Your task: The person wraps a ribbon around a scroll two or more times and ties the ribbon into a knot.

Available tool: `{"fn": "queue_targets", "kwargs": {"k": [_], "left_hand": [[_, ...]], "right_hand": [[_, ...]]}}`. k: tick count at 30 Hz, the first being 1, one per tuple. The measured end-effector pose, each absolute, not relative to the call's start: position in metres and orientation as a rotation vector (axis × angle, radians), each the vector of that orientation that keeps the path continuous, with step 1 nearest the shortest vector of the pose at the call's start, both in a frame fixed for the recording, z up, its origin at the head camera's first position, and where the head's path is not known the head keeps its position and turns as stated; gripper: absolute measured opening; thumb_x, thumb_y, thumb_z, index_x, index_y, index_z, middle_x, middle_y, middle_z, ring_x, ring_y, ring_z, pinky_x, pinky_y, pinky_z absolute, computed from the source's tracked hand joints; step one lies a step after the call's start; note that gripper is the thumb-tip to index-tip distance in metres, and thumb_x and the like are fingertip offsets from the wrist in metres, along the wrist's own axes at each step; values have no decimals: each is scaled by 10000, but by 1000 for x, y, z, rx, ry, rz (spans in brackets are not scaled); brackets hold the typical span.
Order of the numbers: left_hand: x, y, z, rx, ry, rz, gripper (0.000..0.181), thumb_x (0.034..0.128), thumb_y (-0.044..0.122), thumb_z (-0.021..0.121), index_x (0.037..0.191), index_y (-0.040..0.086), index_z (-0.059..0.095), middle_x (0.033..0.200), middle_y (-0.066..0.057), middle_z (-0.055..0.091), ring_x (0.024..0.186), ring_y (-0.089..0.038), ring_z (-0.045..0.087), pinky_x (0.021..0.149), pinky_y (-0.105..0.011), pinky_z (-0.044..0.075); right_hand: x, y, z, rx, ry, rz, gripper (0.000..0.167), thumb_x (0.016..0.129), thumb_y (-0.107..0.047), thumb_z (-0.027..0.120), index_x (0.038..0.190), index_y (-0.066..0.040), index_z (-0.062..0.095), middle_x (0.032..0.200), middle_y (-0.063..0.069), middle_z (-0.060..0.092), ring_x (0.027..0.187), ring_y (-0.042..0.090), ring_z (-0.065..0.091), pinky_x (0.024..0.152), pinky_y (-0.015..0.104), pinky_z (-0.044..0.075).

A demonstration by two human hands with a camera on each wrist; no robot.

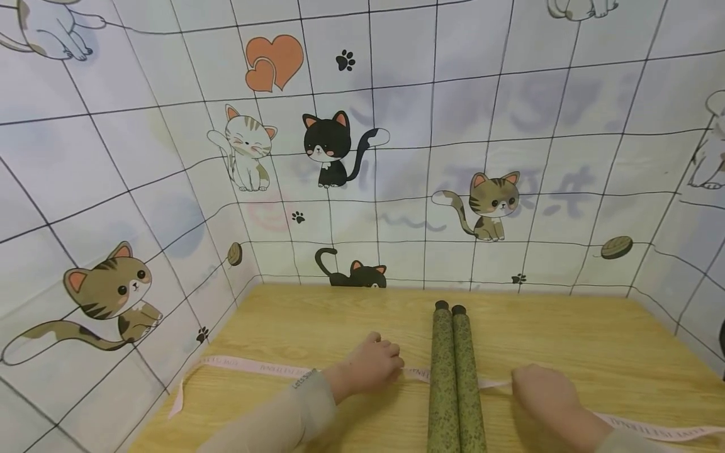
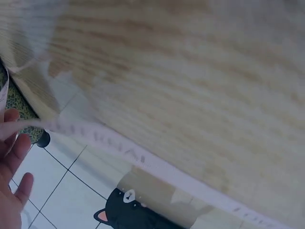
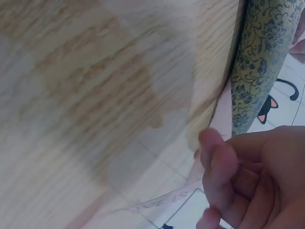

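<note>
Two scroll-like rolls [image 1: 443, 377] in green patterned covering, with black end caps, lie side by side on the table in the head view. A pale pink ribbon [image 1: 238, 363] with printed lettering runs crosswise; its middle is hidden beneath the rolls. To their left, my left hand [image 1: 370, 365] pinches the ribbon. My right hand [image 1: 546, 393] pinches it on the other side, thumb against curled fingers. In the left wrist view the ribbon [image 2: 162, 169] trails away from the fingers. The right wrist view shows one patterned roll [image 3: 267, 57] beyond the right hand [image 3: 252, 176].
The wood-grain table [image 1: 340, 314] meets a white gridded backdrop [image 1: 396, 176] printed with cats at the back and sides. One ribbon end hangs over the table's left edge; the other part runs off to the right.
</note>
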State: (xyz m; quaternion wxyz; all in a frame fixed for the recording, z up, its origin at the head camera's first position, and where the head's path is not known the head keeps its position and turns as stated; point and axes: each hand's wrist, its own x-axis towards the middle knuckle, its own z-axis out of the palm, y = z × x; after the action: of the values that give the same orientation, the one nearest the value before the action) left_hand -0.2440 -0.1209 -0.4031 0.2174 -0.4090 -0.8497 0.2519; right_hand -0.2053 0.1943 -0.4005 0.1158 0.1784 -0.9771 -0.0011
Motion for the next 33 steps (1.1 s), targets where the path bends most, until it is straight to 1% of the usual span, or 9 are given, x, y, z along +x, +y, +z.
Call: {"fn": "queue_targets", "kwargs": {"k": [6,10,14,16,21,25,29,31,33], "left_hand": [[-245,-123,-403,-1129,-2398,454,325,902,236,612,1215,225,529,833,114,626,710,-9,550,743,-244,428],[-244,-125,-402,-1178,-2354,497,142,871,229,662,987,255,584,736,145,594,611,17,473,663,-199,375],[-242,-125,-401,-1124,-2407,582,85,878,331,637,820,271,654,735,145,555,631,-13,451,638,-227,317],[-241,-124,-402,-1064,-2496,586,145,884,345,599,798,255,673,719,123,532,631,-52,428,678,-261,333],[-241,-121,-404,-814,-2747,516,240,892,338,522,770,194,671,753,63,548,722,-122,446,825,-381,364],[-242,-117,-403,-558,-2837,416,291,935,371,488,842,163,670,815,21,568,805,-157,465,797,-391,364],[-243,-109,-403,-329,-2878,306,375,954,457,442,1021,147,642,880,-23,580,840,-194,464,743,-397,351],[-243,-106,-402,-245,-2882,286,429,960,494,408,1135,159,611,918,-58,577,861,-218,467,738,-416,352],[-242,-102,-400,-184,-2878,289,461,960,524,379,1189,180,585,978,-98,550,875,-236,463,730,-430,362]], "right_hand": [[-204,195,-401,401,-2969,301,252,854,-52,523,618,-139,525,508,-26,388,475,117,325,403,272,280],[-204,193,-401,380,-3002,390,243,885,-64,501,653,-110,560,514,7,411,482,116,263,430,257,226],[-206,191,-399,328,-3021,457,257,924,-117,464,983,35,663,670,140,593,467,143,342,432,269,270],[-207,190,-398,304,-3015,511,381,941,-150,448,1165,135,565,687,154,601,441,137,335,437,277,297],[-211,188,-398,244,-3002,713,482,964,-191,405,1237,203,449,543,42,444,396,84,210,436,270,303],[-215,187,-399,177,-2948,923,497,975,-209,388,1264,193,428,854,293,612,405,119,319,441,289,346],[-220,187,-398,108,-2878,1079,519,1003,-266,383,1287,166,423,1210,366,498,778,391,602,627,399,485],[-220,186,-398,71,-2845,1148,542,1012,-309,369,1300,147,422,1249,358,473,1037,477,530,759,474,488],[-219,184,-399,29,-2807,1223,564,1012,-347,357,1316,125,420,1279,346,456,1140,486,461,830,507,464]]}}
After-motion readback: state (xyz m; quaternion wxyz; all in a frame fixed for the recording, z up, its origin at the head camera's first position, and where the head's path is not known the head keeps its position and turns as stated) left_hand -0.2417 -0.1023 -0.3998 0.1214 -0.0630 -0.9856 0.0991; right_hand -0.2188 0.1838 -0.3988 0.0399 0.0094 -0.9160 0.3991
